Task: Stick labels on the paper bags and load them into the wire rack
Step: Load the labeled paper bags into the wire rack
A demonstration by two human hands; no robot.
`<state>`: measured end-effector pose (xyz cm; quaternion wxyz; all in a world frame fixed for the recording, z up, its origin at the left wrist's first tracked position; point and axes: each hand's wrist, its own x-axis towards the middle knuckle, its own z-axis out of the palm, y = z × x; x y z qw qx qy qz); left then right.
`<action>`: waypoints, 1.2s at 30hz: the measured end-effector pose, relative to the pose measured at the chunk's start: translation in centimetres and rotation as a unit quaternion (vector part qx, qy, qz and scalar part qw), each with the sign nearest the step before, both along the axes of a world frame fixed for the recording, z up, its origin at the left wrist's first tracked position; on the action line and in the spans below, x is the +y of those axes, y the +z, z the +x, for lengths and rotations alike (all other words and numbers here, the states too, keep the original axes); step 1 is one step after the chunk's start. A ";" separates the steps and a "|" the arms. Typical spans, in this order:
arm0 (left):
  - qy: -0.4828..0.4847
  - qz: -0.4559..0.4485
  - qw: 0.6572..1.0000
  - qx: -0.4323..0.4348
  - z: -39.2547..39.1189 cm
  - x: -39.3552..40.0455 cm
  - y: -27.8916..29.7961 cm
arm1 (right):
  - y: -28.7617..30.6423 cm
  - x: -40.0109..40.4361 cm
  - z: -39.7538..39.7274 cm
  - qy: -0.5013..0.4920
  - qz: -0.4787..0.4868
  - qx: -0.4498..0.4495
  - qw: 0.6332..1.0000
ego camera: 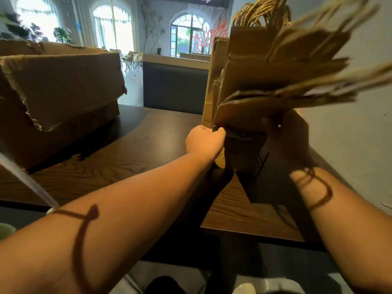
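At table's right edge (244, 225), hands (204, 140) grip bags (265, 98).

Tan-brown paper bags (275, 77), dark wood-grain table (127, 158), brown cardboard box (59, 98)

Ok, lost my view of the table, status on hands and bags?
Both hands on the paper bags: left hand grips the bundle's lower edge, right hand holds its base. Bags fanned out, blurred. Cardboard box to the left, apart.
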<state>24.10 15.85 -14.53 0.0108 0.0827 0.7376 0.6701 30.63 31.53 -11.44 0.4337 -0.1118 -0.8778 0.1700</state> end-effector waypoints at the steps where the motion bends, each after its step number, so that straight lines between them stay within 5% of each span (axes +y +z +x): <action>1: -0.003 0.000 1.000 -0.002 -0.3 0.1 -0.2 | 0.3 0.1 0.0 -0.008 -0.017 -0.022 1.000; 26: -0.013 0.038 0.999 0.010 -1.1 0.1 -1.2 | 1.8 -1.1 -0.5 -0.018 -0.179 -0.140 0.974; 36: 0.008 -0.108 0.990 0.090 -1.8 -0.2 -1.8 | 1.2 -0.5 -0.1 -0.040 -0.100 -0.162 0.981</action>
